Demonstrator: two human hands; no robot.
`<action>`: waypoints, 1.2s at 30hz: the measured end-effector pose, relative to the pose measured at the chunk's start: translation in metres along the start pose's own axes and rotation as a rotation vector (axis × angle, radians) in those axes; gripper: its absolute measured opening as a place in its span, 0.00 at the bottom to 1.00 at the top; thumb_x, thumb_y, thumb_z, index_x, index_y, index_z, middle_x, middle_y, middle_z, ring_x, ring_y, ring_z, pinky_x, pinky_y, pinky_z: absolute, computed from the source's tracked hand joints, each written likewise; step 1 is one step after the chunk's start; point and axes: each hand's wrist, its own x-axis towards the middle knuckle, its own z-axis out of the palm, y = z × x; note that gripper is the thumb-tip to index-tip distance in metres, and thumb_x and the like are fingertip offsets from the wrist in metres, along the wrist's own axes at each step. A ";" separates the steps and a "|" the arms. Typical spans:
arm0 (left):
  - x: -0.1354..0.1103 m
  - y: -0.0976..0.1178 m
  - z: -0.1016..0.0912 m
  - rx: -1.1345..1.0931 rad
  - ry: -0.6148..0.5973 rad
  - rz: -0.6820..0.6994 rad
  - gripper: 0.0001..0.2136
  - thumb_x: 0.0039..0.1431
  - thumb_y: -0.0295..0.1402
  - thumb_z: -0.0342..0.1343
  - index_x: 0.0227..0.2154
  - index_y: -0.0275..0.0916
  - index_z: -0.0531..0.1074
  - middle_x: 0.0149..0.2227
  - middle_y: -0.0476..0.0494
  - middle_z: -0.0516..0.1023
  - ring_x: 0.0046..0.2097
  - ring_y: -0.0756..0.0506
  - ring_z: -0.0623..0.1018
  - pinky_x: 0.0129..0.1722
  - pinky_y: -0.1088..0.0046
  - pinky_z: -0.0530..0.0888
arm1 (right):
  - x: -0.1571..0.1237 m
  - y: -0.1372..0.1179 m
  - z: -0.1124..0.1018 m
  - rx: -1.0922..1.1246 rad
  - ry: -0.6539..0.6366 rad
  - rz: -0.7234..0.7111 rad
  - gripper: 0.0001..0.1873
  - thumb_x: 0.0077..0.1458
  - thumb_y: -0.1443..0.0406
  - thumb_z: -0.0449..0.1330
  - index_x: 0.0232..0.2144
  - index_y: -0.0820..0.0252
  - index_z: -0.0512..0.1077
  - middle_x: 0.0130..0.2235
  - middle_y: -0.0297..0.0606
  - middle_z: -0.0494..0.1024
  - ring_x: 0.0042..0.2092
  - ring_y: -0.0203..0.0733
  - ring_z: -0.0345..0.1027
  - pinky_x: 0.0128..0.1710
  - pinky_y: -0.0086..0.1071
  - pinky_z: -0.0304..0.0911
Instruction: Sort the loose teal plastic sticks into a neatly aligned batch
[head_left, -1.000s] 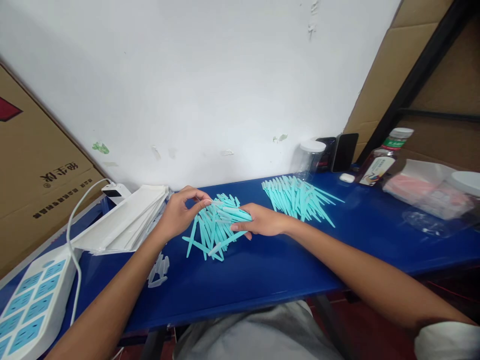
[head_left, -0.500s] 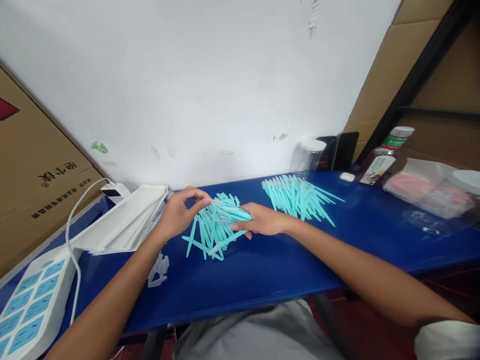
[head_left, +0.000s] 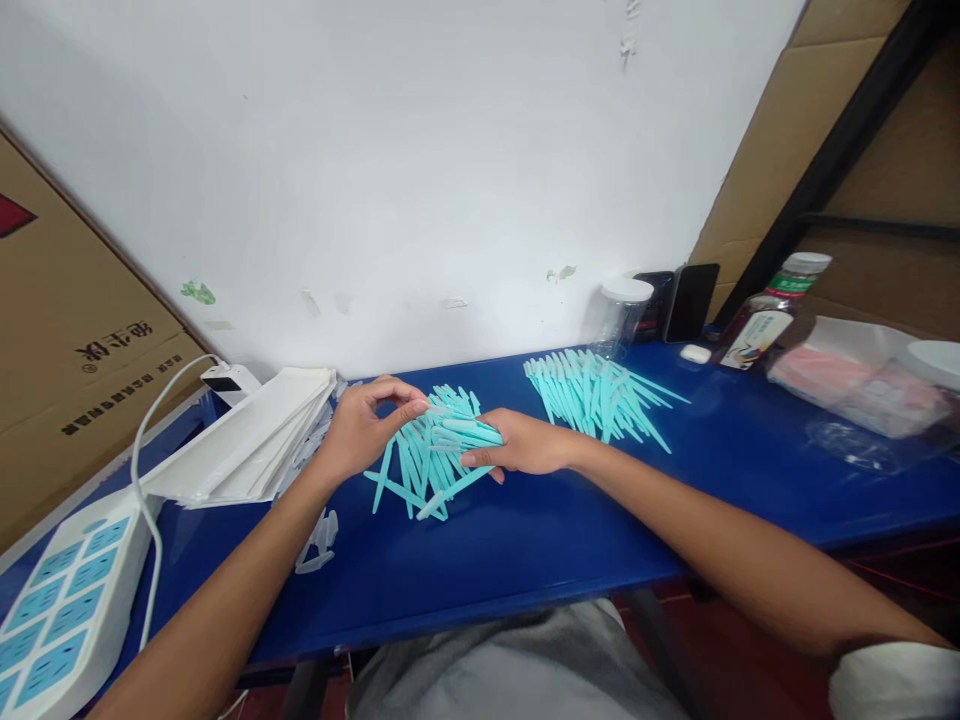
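Observation:
A loose heap of thin turquoise plastic sticks (head_left: 427, 455) lies in the middle of the blue table (head_left: 540, 540). My left hand (head_left: 364, 430) is at the heap's left edge, thumb and fingers pinched on a small clear cap (head_left: 437, 411) at a stick's end. My right hand (head_left: 525, 443) rests on the heap's right side, fingers curled around one turquoise stick (head_left: 472, 433). A second, neater pile of turquoise sticks (head_left: 596, 392) lies farther back to the right, apart from both hands.
White paper sleeves (head_left: 255, 440) are stacked at the left, clear caps (head_left: 319, 540) lie near them, and a power strip (head_left: 64, 600) sits at the left front. A clear jar (head_left: 619, 318), phones (head_left: 690, 300), a bottle (head_left: 765, 315) and plastic bags (head_left: 855, 385) stand at the back right.
My left hand's fingertips have shifted slightly right and down onto the stick's end. My right hand and both piles have stayed in place.

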 end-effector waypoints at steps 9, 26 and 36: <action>0.000 -0.002 0.004 -0.084 0.014 -0.027 0.11 0.62 0.42 0.63 0.34 0.38 0.80 0.34 0.43 0.83 0.37 0.44 0.80 0.40 0.68 0.77 | 0.001 0.000 0.000 0.020 0.001 0.005 0.20 0.60 0.50 0.64 0.33 0.61 0.70 0.24 0.31 0.74 0.27 0.36 0.70 0.29 0.27 0.61; -0.003 0.005 0.009 -0.015 -0.001 0.001 0.10 0.62 0.41 0.63 0.33 0.40 0.81 0.36 0.41 0.83 0.38 0.43 0.80 0.40 0.66 0.76 | -0.001 -0.003 0.000 0.022 0.005 0.021 0.21 0.59 0.48 0.65 0.34 0.61 0.71 0.25 0.31 0.74 0.27 0.36 0.70 0.29 0.27 0.61; -0.004 0.007 0.014 -0.044 0.090 -0.002 0.10 0.58 0.41 0.68 0.31 0.39 0.81 0.33 0.42 0.82 0.35 0.44 0.79 0.37 0.67 0.76 | 0.000 -0.006 0.002 0.002 0.009 0.012 0.21 0.60 0.48 0.64 0.34 0.61 0.71 0.25 0.32 0.75 0.27 0.36 0.69 0.31 0.28 0.61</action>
